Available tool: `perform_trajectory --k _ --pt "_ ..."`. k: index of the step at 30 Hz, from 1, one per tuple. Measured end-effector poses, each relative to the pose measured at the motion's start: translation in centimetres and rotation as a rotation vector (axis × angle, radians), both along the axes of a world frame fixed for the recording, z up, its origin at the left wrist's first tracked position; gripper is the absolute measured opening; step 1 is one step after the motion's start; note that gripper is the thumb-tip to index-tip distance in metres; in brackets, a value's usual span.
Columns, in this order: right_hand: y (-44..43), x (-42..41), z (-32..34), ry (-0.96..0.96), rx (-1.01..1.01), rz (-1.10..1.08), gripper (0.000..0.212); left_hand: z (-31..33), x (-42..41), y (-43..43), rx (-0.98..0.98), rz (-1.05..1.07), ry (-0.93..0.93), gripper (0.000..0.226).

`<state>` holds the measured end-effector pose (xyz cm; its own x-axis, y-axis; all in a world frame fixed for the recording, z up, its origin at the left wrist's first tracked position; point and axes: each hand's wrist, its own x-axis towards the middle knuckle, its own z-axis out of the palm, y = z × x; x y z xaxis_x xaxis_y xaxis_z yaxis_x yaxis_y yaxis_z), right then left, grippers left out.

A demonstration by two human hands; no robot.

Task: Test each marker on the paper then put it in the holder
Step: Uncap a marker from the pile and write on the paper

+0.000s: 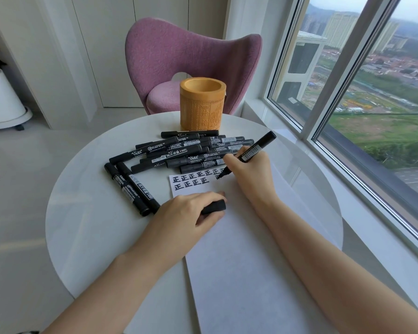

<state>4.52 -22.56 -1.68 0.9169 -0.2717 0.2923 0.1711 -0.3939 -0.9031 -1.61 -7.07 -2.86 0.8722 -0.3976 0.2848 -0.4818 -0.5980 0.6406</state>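
Testing a marker [251,153] on paper [239,249]
Our right hand [249,172] grips it, left hand [191,210] its cap [215,206]; holder [202,104] looks empty, pile [191,153] remains.

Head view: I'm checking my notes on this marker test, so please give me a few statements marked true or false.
1. The right hand holds a marker with its tip on the paper. True.
2. The left hand is empty. False: it grips a black cap.
3. The holder lies on its side. False: it stands upright.
4. A pile of markers lies between the holder and the paper. True.
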Motion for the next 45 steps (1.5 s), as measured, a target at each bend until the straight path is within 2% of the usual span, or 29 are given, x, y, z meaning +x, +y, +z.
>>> perform_trajectory --k 9,14,20,31,39,45 --pt "0.12 -0.03 -0.01 0.007 0.006 0.032 0.04 -0.08 0.01 -0.02 0.005 0.001 -0.012 0.018" --pt "0.14 -0.15 0.07 -0.013 0.004 0.038 0.032 -0.15 -0.04 -0.04 -0.001 0.004 -0.025 0.017" --pt "0.0 0.08 0.02 -0.028 0.023 -0.005 0.041 -0.28 0.09 0.02 -0.002 0.003 -0.041 0.016" --pt "-0.07 0.09 -0.04 -0.039 0.033 -0.005 0.034 -0.14 -0.02 0.02 0.005 -0.007 -0.028 0.017" --pt "-0.64 0.61 -0.12 0.012 0.196 -0.055 0.029 -0.12 0.08 0.12 -0.003 -0.007 -0.008 0.02" --pt "-0.84 0.6 0.37 0.061 0.348 0.021 0.047 -0.1 0.2 0.19 -0.056 -0.048 -0.033 0.027"
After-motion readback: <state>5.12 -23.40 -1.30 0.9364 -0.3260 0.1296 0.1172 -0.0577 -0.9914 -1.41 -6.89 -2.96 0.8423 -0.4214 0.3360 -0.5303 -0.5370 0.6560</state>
